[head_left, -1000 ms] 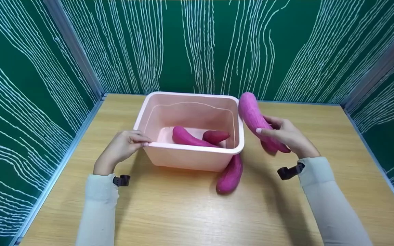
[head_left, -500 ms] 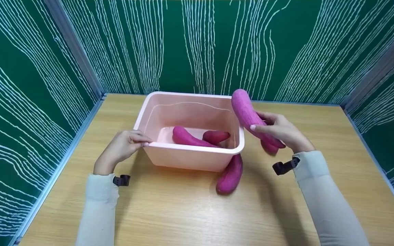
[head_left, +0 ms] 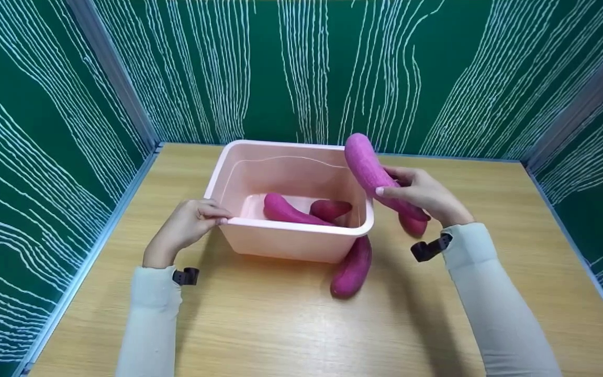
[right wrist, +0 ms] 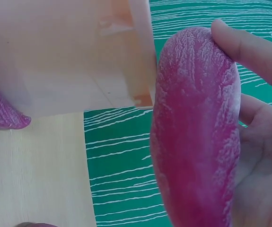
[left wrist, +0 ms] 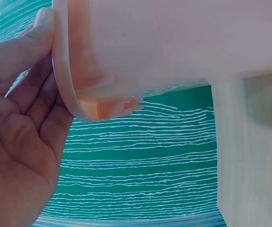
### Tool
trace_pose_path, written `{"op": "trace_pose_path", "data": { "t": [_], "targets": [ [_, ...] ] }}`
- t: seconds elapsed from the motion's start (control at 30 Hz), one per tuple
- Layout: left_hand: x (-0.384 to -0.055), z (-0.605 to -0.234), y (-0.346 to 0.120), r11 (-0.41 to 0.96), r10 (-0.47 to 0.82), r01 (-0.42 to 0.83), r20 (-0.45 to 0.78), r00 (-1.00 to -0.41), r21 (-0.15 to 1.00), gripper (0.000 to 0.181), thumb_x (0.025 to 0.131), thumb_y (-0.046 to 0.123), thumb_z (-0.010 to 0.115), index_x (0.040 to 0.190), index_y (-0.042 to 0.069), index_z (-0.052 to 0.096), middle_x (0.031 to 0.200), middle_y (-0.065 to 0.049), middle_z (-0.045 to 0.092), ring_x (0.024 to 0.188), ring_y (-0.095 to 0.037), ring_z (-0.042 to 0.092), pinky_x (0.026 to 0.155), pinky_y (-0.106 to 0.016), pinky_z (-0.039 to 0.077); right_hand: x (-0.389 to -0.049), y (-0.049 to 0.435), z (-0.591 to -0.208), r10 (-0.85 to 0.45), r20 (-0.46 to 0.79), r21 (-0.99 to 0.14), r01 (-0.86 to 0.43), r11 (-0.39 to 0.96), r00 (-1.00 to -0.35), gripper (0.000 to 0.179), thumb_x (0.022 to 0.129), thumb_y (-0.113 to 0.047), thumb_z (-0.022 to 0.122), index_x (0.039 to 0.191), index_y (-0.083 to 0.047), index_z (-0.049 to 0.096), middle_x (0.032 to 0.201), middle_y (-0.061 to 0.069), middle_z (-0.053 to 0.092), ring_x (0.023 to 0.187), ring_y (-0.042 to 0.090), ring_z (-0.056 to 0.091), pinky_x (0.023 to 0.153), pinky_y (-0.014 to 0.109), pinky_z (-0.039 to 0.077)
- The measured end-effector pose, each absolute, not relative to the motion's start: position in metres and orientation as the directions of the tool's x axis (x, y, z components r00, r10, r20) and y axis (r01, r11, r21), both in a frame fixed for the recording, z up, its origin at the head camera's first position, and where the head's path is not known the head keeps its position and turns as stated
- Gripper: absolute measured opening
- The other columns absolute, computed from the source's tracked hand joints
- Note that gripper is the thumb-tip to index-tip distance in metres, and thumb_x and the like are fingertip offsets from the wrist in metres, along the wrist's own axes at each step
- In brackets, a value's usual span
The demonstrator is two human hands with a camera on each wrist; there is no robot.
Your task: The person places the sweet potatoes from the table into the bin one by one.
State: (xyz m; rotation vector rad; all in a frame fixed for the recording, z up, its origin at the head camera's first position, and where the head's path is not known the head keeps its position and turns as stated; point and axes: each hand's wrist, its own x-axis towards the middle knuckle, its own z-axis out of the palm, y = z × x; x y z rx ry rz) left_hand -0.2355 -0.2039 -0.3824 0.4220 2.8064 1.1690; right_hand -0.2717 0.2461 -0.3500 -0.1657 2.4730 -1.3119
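Observation:
A pink plastic bin (head_left: 286, 241) stands on the table. My left hand (head_left: 189, 225) pinches its rim at the front left corner; in the left wrist view the thumb lies on one side of the rim and the fingers on the other. My right hand (head_left: 430, 196) holds a long, curved pink sweet potato (head_left: 367, 167) at the bin's right rim, its rounded far end reaching over the opening. Inside the bin lie a sweet potato (head_left: 291, 212) and a darker one (head_left: 330, 210), the first partly hidden by the front wall.
One sweet potato (head_left: 351, 272) lies on the wooden table (head_left: 280, 324) against the bin's front right corner. Another sweet potato (head_left: 413, 226) shows below my right hand, mostly covered by the held one. Green panels (head_left: 333, 68) with white wavy lines enclose the back and sides.
My right hand has carried its sweet potato leftward and a little farther back, from beside the bin to over its right rim. My left hand stays on the rim.

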Motion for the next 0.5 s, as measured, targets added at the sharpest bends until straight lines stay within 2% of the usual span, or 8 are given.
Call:
{"op": "trace_pose_path", "data": {
  "t": [0.23,0.5],
  "targets": [
    [-0.236,-0.383,-0.204,0.675,0.274,0.213,0.028,-0.961,0.706,0.020,0.088,0.003,0.066,0.105,0.009,0.076,0.111,-0.010,0.070,0.112,-0.031,0.060,0.096,-0.045,0.051,-0.274,0.239,-0.345,-0.276,-0.241,-0.808,0.035,0.588,-0.930,0.081,0.081,-0.049,0.072,0.150,-0.024,0.035,0.139,0.010,0.050,0.121,0.030,0.046,0.099,0.049,0.043],
    [-0.236,-0.384,-0.204,0.674,0.268,0.207,0.027,-0.963,0.709,0.020,0.088,0.002,0.067,0.105,0.008,0.075,0.112,-0.010,0.070,0.112,-0.032,0.059,0.096,-0.044,0.051,-0.279,0.228,-0.343,-0.267,-0.241,-0.812,0.043,0.582,-0.933,0.080,0.077,-0.050,0.076,0.146,-0.030,0.040,0.133,0.006,0.054,0.116,0.027,0.049,0.091,0.040,0.048]
  ]
}}
